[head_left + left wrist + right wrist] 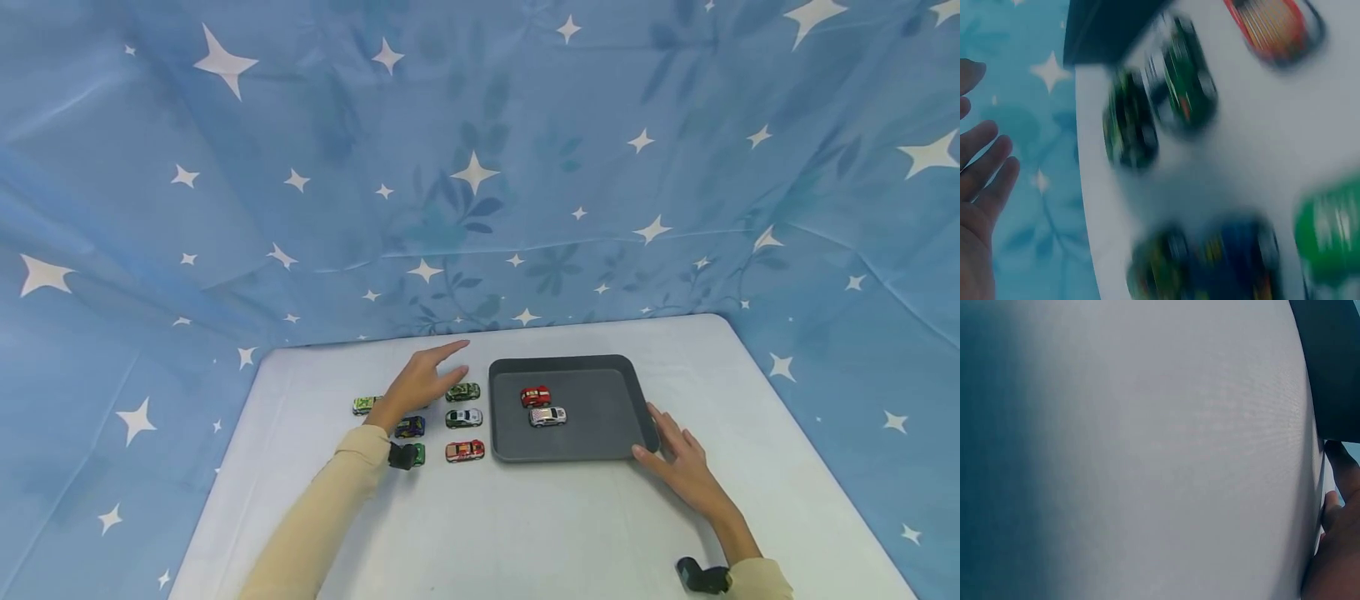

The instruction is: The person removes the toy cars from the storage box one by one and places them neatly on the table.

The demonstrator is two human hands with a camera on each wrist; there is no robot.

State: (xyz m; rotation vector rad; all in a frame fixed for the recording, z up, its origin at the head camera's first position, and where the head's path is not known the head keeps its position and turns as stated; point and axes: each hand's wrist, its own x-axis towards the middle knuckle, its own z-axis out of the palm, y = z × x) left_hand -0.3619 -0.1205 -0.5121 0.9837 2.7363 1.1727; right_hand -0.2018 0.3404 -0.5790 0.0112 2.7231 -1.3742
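Observation:
A dark grey tray (600, 446) sits on the white table (540, 533) and holds a red toy car (536, 396) and a silver toy car (547, 416). Left of the tray lie several toy cars, among them a camouflage-green one (462, 391), a green-white one (463, 417), a red one (464, 451), a blue one (410, 427) and a light green one (364, 404). My left hand (423, 379) hovers open above these cars, fingers stretched out and holding nothing. My right hand (678, 462) rests with straight fingers against the tray's near right corner. The left wrist view shows the blurred cars (1179, 81) and the open left hand (982, 187).
A blue star-patterned cloth (480, 167) hangs behind and around the table. The right wrist view shows bare white tabletop (1147, 456), the tray's dark edge (1332, 362) and my right hand's fingers (1338, 506) at the lower right.

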